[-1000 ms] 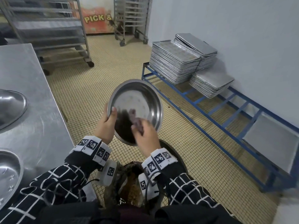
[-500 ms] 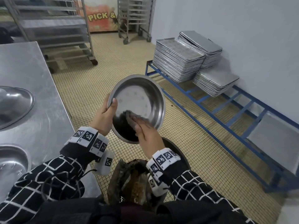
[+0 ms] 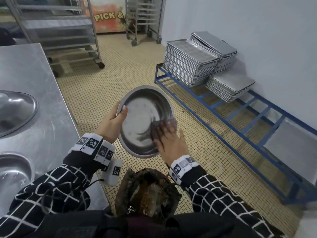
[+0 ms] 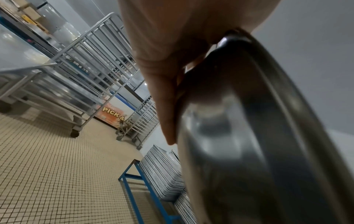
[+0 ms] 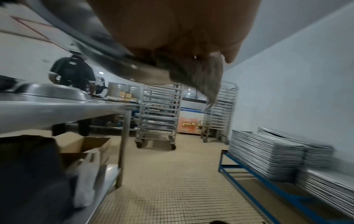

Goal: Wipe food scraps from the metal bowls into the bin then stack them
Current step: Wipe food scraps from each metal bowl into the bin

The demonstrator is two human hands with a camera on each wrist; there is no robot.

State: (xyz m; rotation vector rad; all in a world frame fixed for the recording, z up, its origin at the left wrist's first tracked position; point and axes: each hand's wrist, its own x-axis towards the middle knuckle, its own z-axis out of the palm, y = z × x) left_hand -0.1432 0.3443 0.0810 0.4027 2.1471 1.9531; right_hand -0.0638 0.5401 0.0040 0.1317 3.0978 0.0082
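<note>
Tilting above the bin (image 3: 147, 193), open side toward the head camera, a round metal bowl (image 3: 145, 115) held in the air between both hands. Gripping its left rim, the left hand (image 3: 111, 122), thumb hooked over the edge into the bowl and fingers (image 4: 162, 91) lying along the outer wall. Pressing a dark cloth (image 3: 158, 129) against the lower right of the inner wall, the right hand (image 3: 171, 141), fingers blurred and spread flat over the cloth, thumb sticking out past the rim; hanging below that hand in the right wrist view, a grey corner of the cloth (image 5: 208, 78). Showing inside the bowl, dark smears beside the cloth. Filling the bin directly below, brown scraps and crumpled waste. Resting on the steel surface (image 3: 34, 86) to the left, two more metal bowls (image 3: 15, 109), well apart from the held one. Sitting on a blue rack (image 3: 223, 114) along the right wall, stacks of metal trays (image 3: 188, 66).
</note>
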